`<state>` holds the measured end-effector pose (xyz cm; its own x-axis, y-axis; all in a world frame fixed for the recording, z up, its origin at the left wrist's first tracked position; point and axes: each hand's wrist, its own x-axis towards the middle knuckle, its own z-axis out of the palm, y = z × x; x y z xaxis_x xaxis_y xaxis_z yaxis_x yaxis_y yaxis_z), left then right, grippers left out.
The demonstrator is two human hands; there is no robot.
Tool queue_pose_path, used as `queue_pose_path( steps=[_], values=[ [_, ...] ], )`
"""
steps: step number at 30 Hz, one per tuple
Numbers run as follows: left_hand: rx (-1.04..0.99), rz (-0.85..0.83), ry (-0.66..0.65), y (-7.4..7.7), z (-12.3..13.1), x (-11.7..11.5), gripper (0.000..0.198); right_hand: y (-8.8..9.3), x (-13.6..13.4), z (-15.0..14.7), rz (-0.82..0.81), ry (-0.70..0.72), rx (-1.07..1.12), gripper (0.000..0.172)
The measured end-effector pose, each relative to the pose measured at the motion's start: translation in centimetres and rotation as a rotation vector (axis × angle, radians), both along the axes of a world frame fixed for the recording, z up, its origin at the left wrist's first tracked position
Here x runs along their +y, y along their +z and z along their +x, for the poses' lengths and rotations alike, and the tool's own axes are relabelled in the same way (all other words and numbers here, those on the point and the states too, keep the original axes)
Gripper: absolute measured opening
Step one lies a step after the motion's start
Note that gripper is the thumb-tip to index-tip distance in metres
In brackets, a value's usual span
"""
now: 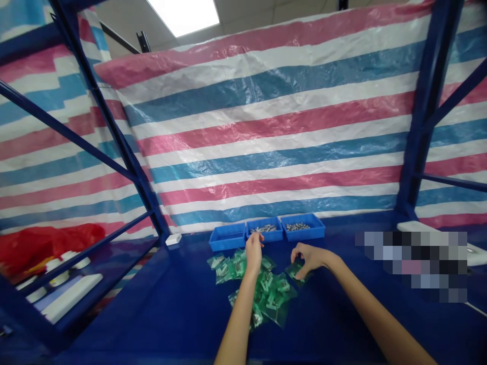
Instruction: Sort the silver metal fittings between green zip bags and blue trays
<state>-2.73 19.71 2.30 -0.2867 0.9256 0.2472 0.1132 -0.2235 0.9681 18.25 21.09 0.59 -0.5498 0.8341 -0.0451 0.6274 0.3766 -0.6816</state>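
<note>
My left hand (253, 251) reaches to the front edge of the middle blue bin (277, 234), which holds small metal parts (267, 228). Its fingers are curled together, and whatever they may hold is too small to make out. To the right, my right hand (310, 257) has its thumb and fingers curved around a small green plastic bag (292, 271) near the table surface. Between and below my hands lies a loose pile of green plastic bags (272, 296) with small parts inside. My left forearm hides part of this pile.
A left blue bin (227, 244) and a right blue bin (303, 235) with metal parts (297, 226) flank the middle one. A white box (173, 239) sits at the back left of the blue table (160, 304). Blue posts (423, 111) and a striped sheet (274, 121) enclose it.
</note>
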Motion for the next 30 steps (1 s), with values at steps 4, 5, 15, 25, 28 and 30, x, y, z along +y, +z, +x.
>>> queue_pose_path(
  steps=[4, 5, 15, 25, 28, 30],
  values=[
    [0.036, -0.028, -0.079, 0.1, 0.4, -0.1, 0.041, -0.9, 0.8, -0.8, 0.121, -0.091, 0.130, 0.035],
    [0.058, -0.035, -0.105, 0.1, 0.5, -0.2, 0.041, -0.9, 0.9, -1.1, 0.161, -0.128, 0.186, 0.034],
    [0.194, -0.010, -0.349, -0.5, 0.6, -0.3, 0.045, 1.1, -1.2, -3.8, -0.151, -0.105, 0.738, 0.074],
    [0.391, 0.279, -0.221, 0.1, 0.8, -0.6, 0.018, 0.2, -0.2, -4.3, 0.466, -0.245, 0.770, 0.014],
    [0.443, 0.278, -0.172, 0.1, 0.8, -0.7, 0.016, 0.1, -0.3, -4.4, 0.424, -0.285, 0.717, 0.009],
    [0.429, 0.274, -0.145, 0.2, 0.8, -0.8, 0.018, 0.0, -0.3, -4.8, 0.303, -0.332, 0.713, 0.033]
  ],
)
